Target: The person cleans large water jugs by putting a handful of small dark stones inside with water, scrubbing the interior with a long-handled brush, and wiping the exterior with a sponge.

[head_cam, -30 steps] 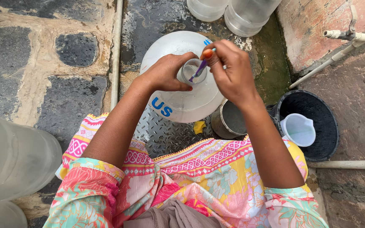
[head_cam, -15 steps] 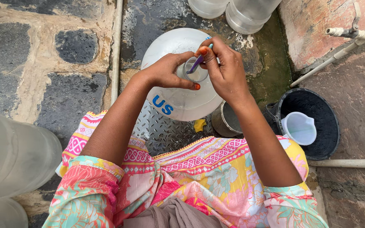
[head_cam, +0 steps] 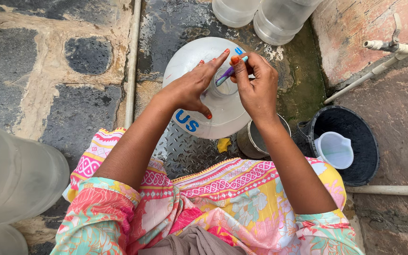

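— Where's the jug?
— I see the big clear jug [head_cam: 213, 101] upright on the wet ground. My left hand [head_cam: 192, 87] lies spread open on its shoulder.
— And the right?
— My right hand [head_cam: 256, 85] is closed around a brush [head_cam: 230, 72] poking into the neck.

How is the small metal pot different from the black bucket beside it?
The metal pot is smaller and shiny grey; the black bucket is wider and dark. The pot is partly hidden under the right hand's forearm, while the bucket is in full view. The bucket holds a white plastic jug; nothing shows inside the pot's visible part. Both are round, open-topped and stand upright on the wet ground.
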